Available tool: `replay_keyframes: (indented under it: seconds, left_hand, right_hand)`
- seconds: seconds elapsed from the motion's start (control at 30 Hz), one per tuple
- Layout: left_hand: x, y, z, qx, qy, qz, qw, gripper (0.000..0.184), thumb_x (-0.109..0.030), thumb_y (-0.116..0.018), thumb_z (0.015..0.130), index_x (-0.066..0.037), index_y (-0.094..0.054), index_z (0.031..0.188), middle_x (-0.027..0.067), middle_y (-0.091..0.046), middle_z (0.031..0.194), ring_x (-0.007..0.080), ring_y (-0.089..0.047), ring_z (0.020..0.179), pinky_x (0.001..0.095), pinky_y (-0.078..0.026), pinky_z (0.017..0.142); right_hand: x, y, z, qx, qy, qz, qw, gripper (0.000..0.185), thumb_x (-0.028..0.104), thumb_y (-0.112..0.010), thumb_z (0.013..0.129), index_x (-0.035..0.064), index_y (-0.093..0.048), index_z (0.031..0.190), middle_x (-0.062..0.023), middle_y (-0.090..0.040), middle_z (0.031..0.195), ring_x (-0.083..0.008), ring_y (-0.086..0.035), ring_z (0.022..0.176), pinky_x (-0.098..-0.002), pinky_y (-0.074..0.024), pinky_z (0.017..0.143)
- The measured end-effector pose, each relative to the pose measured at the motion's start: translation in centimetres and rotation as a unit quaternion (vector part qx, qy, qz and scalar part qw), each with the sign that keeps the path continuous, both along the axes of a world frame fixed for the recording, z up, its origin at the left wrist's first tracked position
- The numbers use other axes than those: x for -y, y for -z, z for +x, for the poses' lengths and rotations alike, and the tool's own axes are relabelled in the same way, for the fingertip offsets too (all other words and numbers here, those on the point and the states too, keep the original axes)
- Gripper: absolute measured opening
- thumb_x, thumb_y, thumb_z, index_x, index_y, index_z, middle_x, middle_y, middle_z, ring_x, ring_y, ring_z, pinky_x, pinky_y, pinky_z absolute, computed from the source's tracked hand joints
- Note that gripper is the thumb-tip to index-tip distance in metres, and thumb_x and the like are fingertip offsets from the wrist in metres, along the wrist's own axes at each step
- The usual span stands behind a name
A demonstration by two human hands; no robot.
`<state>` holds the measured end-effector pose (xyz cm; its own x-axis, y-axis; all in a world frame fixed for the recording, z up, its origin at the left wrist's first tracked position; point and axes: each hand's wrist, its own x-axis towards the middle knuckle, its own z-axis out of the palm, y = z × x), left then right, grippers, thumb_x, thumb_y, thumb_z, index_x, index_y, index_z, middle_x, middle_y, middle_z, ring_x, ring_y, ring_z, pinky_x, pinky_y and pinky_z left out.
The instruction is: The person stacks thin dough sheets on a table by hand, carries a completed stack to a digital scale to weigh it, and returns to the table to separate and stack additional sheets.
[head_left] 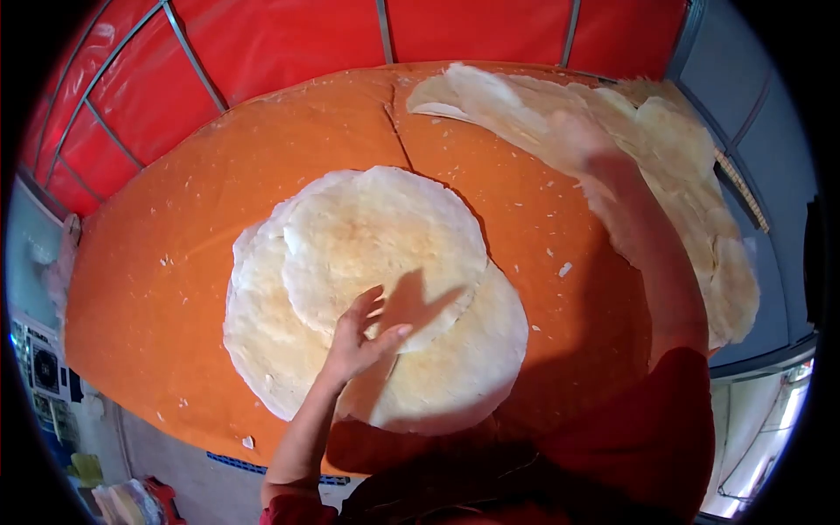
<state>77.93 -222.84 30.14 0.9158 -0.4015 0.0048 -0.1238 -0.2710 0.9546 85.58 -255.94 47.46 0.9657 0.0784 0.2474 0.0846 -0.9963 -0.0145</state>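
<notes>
Large round flatbreads [376, 236] lie overlapping in a pile on an orange cloth [175, 254] in the middle. Over the lower part of this pile is my left hand [360, 337], its thumb and fingers apart and nothing between them, casting a shadow on the bread. My right arm reaches to the upper right, where my right hand [577, 136] is at a long spread of overlapping flatbreads [661, 166]. That hand is blurred, and its fingers cannot be made out.
Red sheeting [297, 44] on metal bars stands behind the cloth's far edge. A grey panel [744, 96] borders the right side. White crumbs [565, 269] dot the cloth. Bagged items [127, 503] sit at the lower left, below the cloth's edge.
</notes>
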Motion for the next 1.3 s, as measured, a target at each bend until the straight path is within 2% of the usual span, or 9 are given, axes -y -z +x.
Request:
replay_keyframes:
  seconds: [0.1, 0.23, 0.43, 0.7, 0.83, 1.03, 1.13, 1.27, 1.3]
  left_hand:
    - [4.3, -1.8, -0.2, -0.14, 0.007, -0.187, 0.972, 0.079, -0.024, -0.069, 0.073, 0.003, -0.021, 0.13, 0.0193, -0.037, 0.126, 0.0253, -0.047, 0.109, 0.0351, -0.044, 0.086]
    - [8.6, -1.1, 0.4, -0.292, -0.003, -0.33, 0.898, 0.078, -0.017, -0.065, 0.077, -0.005, -0.013, 0.133, 0.0147, -0.044, 0.118, 0.0243, -0.051, 0.103, 0.0358, -0.047, 0.082]
    - [8.0, 2.1, -0.2, -0.291, 0.018, -0.374, 0.88, 0.07, -0.012, -0.062, 0.077, -0.007, -0.017, 0.13, 0.0109, -0.049, 0.11, 0.0223, -0.053, 0.098, 0.0388, -0.048, 0.08]
    - [7.0, 2.6, -0.1, -0.304, 0.103, -0.467, 0.824, 0.053, 0.009, -0.047, 0.067, -0.006, -0.039, 0.118, 0.0106, -0.054, 0.1, 0.0201, -0.055, 0.094, 0.0348, -0.048, 0.078]
    - [6.8, 2.7, -0.5, -0.338, 0.105, -0.559, 0.75, 0.041, 0.015, -0.041, 0.06, -0.006, -0.052, 0.094, 0.0085, -0.056, 0.09, 0.0195, -0.057, 0.084, 0.0301, -0.049, 0.071]
    - [8.5, 2.6, -1.0, -0.348, -0.078, -0.388, 0.85, 0.031, 0.014, -0.045, 0.066, -0.004, -0.053, 0.09, 0.0081, -0.058, 0.087, 0.0196, -0.059, 0.084, 0.0316, -0.05, 0.074]
    - [8.2, 1.6, -0.6, -0.316, -0.096, -0.317, 0.889, 0.029, 0.01, -0.048, 0.071, -0.003, -0.05, 0.098, 0.0098, -0.058, 0.09, 0.0205, -0.059, 0.081, 0.0333, -0.05, 0.075]
    - [-1.3, -2.4, 5.1, -0.193, -0.155, -0.371, 0.895, 0.014, -0.01, -0.056, 0.079, -0.008, -0.054, 0.093, 0.0098, -0.058, 0.087, 0.0205, -0.057, 0.084, 0.0348, -0.048, 0.074]
    - [-4.1, -7.7, 6.2, -0.202, -0.084, -0.252, 0.943, 0.013, -0.02, -0.059, 0.08, -0.009, -0.055, 0.086, 0.0103, -0.058, 0.088, 0.0232, -0.055, 0.088, 0.0381, -0.045, 0.08]
  right_hand:
    - [-2.0, 1.5, -1.8, -0.078, -0.399, 0.125, 0.905, 0.016, 0.011, -0.05, 0.074, -0.0032, -0.056, 0.074, -0.016, -0.053, 0.069, -0.0231, -0.053, 0.069, -0.0357, -0.0432, 0.061]
    - [-5.8, 10.1, -5.2, -0.296, -0.265, 0.232, 0.888, 0.031, 0.024, -0.05, 0.078, -0.006, -0.053, 0.069, -0.0142, -0.045, 0.047, -0.0159, -0.044, 0.045, -0.0348, -0.0356, 0.042]
    - [-7.1, 17.0, -10.3, -0.32, -0.164, 0.598, 0.717, 0.062, 0.035, -0.073, 0.067, -0.0022, -0.049, 0.111, -0.0097, -0.056, 0.104, -0.015, -0.053, 0.092, -0.0289, -0.0447, 0.076]
    - [-8.1, 17.6, -13.0, -0.164, -0.128, 0.525, 0.825, 0.106, 0.047, -0.081, 0.046, -0.0011, -0.031, 0.127, -0.0182, -0.035, 0.13, -0.0294, -0.031, 0.122, -0.0386, -0.0297, 0.098]
    - [-8.7, 16.5, -14.3, -0.1, -0.104, 0.455, 0.879, 0.087, 0.035, -0.077, 0.057, -0.0023, -0.036, 0.124, -0.0208, -0.044, 0.121, -0.03, -0.043, 0.113, -0.0358, -0.0359, 0.093]
    - [-10.9, 18.1, -14.4, 0.012, -0.007, 0.314, 0.949, 0.031, 0.017, -0.055, 0.075, -0.0027, -0.054, 0.099, -0.0238, -0.058, 0.091, -0.0375, -0.056, 0.084, -0.0422, -0.0451, 0.074]
    - [-10.1, 17.7, -11.3, -0.111, -0.036, 0.191, 0.975, 0.018, 0.011, -0.052, 0.073, -0.0015, -0.057, 0.085, -0.0224, -0.059, 0.079, -0.037, -0.058, 0.075, -0.0437, -0.0455, 0.069]
    - [-4.8, 6.6, -7.0, 0.061, -0.15, 0.392, 0.906, 0.018, 0.016, -0.057, 0.075, -0.0012, -0.057, 0.074, -0.0117, -0.058, 0.061, -0.0202, -0.055, 0.052, -0.0335, -0.044, 0.052]
    - [-4.1, 2.8, -7.8, 0.019, -0.099, 0.488, 0.867, 0.019, 0.018, -0.057, 0.077, -0.001, -0.059, 0.079, -0.0083, -0.059, 0.064, -0.0154, -0.055, 0.052, -0.0296, -0.0443, 0.05]
